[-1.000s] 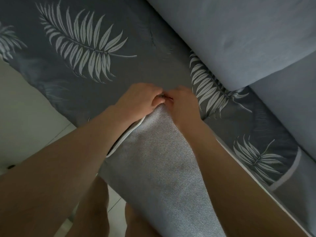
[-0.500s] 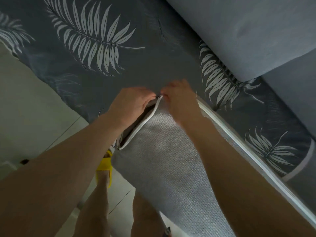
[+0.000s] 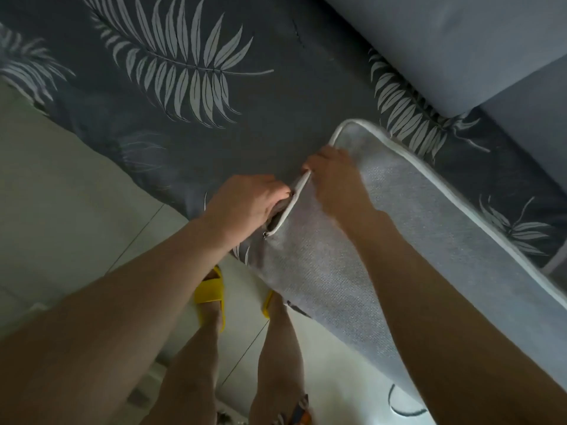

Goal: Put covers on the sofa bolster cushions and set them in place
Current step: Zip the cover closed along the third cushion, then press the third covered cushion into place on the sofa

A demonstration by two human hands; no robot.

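A grey bolster cushion (image 3: pixel 352 271), edged in white piping (image 3: pixel 460 204), lies slantwise across the leaf-print sofa seat (image 3: pixel 214 133), its near end overhanging the floor, evidently so the zip end faces the person. The left hand (image 3: pixel 245 204) curls its grip into the open side of the cover, seemingly tucking the filling in, while the right hand (image 3: pixel 334 176) pinches the piping at the opening, holding it taut. Plain grey back cushions (image 3: pixel 445 41) sit beyond; yellow slippers (image 3: pixel 211 289) stand on the tiled floor (image 3: pixel 61 179).
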